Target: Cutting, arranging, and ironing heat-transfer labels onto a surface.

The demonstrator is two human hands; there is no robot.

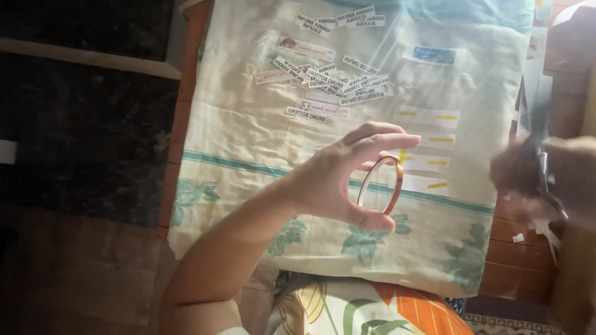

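dark floor (81, 124) at far left, dim, nothing to read there. then the desk edge (180, 124), wood, covered by a pale cloth (248, 142) with green stripe and leaf print.

on the cloth, upper middle — a scatter of small cut paper labels (323, 77), some overlapping, printed side up. further right, a column of white strips with yellow marks (428, 139), lying flat under a clear plastic sheet.

left hand (338, 180) raised above the cloth, middle of view. it holds a thin roll of amber tape (380, 193) on edge, thumb under the rim, fingertips over the top — grip closed round the ring, palm open behind it. the roll looks light, stiff as a hoop, nearly used up; i'd judge it easy to pinch across the rim, likely to flex if squeezed hard.

right hand (534, 170) at the far right edge, blurred, over the bare wood. something shiny and clear seems to be by it; cannot tell whether its grip is closed on that.
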